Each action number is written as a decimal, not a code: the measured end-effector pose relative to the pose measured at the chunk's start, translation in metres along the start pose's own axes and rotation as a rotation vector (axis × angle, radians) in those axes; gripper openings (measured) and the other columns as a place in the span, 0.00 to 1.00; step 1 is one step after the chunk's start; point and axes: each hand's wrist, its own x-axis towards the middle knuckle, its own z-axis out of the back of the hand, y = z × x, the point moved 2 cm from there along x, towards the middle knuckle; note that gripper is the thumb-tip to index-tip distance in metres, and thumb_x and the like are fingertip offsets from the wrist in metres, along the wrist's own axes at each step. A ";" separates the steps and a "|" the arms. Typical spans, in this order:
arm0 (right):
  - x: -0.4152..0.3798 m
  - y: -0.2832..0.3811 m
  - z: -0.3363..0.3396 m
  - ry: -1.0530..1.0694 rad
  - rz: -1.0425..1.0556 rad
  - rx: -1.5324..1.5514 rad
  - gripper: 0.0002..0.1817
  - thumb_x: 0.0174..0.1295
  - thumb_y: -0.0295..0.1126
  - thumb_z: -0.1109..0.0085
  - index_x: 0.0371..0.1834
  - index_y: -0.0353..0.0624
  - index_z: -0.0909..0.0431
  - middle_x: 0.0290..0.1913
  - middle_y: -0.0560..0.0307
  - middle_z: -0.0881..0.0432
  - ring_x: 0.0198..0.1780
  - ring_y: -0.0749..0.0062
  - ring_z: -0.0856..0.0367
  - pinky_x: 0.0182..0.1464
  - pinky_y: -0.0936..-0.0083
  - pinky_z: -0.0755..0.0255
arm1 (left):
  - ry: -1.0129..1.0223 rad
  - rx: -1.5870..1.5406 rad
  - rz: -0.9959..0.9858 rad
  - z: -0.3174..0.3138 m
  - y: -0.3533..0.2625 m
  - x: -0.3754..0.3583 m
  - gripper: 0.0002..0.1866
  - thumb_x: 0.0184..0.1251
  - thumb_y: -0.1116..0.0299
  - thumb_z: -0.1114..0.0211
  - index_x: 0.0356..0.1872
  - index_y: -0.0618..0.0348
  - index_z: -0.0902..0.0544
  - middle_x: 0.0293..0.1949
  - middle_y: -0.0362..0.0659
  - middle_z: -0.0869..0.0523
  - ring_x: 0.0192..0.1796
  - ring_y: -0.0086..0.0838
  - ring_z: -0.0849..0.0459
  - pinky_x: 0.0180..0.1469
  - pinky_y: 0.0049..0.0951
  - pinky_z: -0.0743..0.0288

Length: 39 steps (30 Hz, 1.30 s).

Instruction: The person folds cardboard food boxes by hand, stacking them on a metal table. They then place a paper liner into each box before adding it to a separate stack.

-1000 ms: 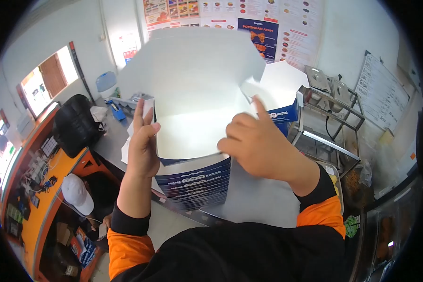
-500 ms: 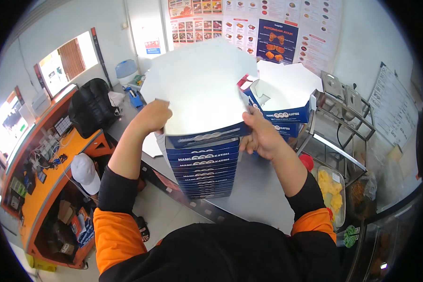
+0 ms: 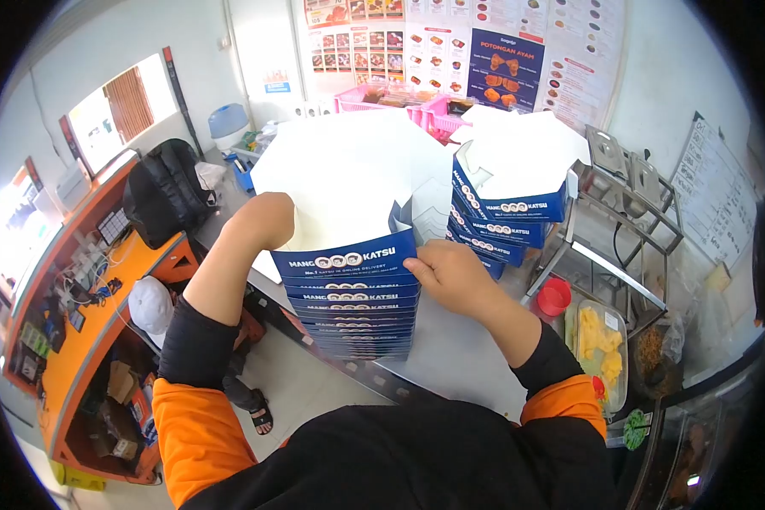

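Observation:
A tall stack of blue takeaway boxes (image 3: 353, 319) with white insides stands on the metal counter in front of me. The top takeaway box (image 3: 340, 263) has its front wall upright and its large white lid raised at the back. My left hand (image 3: 268, 223) is closed over its left wall, the fingertips hidden inside. At its front right corner, my right hand (image 3: 452, 270) grips the edge, thumb on the front panel and fingers partly hidden. To the right rises a second stack of takeaway boxes (image 3: 518, 229), its top one open.
Pink baskets (image 3: 391, 98) sit behind the boxes. On the right are a metal rack (image 3: 608, 255), a red cup (image 3: 554, 296) and a tray of yellow food (image 3: 599, 344). Left of the counter, a person in a white cap (image 3: 151, 304) is near an orange desk (image 3: 102, 297) and black backpack (image 3: 157, 200).
The top box has come down and left onto the stack, its front panel now facing me. My right hand has shifted lower and left along its corner. The pink baskets have come into view.

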 end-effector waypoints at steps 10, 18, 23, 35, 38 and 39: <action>0.020 -0.002 0.024 -0.272 0.027 0.344 0.28 0.56 0.53 0.44 0.40 0.34 0.22 0.45 0.45 0.27 0.48 0.59 0.27 0.45 0.67 0.31 | 0.082 -0.157 0.040 0.006 0.010 -0.017 0.18 0.55 0.64 0.43 0.44 0.62 0.19 0.48 0.54 0.20 0.51 0.43 0.23 0.53 0.33 0.31; 0.025 -0.021 -0.022 -0.186 0.097 0.547 0.07 0.54 0.31 0.47 0.25 0.39 0.26 0.33 0.54 0.25 0.47 0.60 0.28 0.67 0.59 0.49 | -0.610 -1.352 -0.680 -0.080 0.016 -0.022 0.23 0.54 0.51 0.45 0.31 0.65 0.18 0.47 0.52 0.21 0.66 0.49 0.40 0.65 0.46 0.52; 0.015 -0.022 -0.032 -0.244 0.111 0.652 0.07 0.48 0.29 0.48 0.28 0.39 0.23 0.30 0.55 0.27 0.41 0.65 0.28 0.68 0.54 0.53 | -0.841 -1.403 -0.636 -0.104 0.008 -0.032 0.25 0.57 0.46 0.50 0.21 0.60 0.22 0.37 0.49 0.22 0.62 0.53 0.38 0.62 0.53 0.53; 0.011 -0.015 -0.040 -0.291 -0.051 0.698 0.15 0.48 0.33 0.51 0.37 0.37 0.22 0.37 0.53 0.25 0.59 0.53 0.35 0.67 0.56 0.54 | -0.872 -1.530 -0.570 -0.123 0.002 -0.030 0.27 0.51 0.41 0.45 0.24 0.61 0.23 0.40 0.50 0.23 0.62 0.52 0.36 0.64 0.53 0.53; 0.015 -0.024 -0.051 -0.363 -0.040 0.792 0.20 0.49 0.36 0.55 0.40 0.36 0.23 0.41 0.51 0.24 0.63 0.53 0.39 0.68 0.57 0.57 | -0.922 -1.623 -0.550 -0.123 -0.006 -0.023 0.30 0.50 0.37 0.45 0.25 0.61 0.23 0.44 0.52 0.22 0.64 0.53 0.39 0.64 0.52 0.53; 0.020 -0.031 -0.052 -0.311 -0.018 0.823 0.21 0.49 0.38 0.56 0.40 0.35 0.23 0.44 0.50 0.24 0.65 0.54 0.42 0.68 0.58 0.57 | -0.907 -1.653 -0.562 -0.126 -0.005 -0.015 0.31 0.50 0.36 0.45 0.25 0.62 0.23 0.45 0.52 0.22 0.65 0.53 0.39 0.64 0.52 0.53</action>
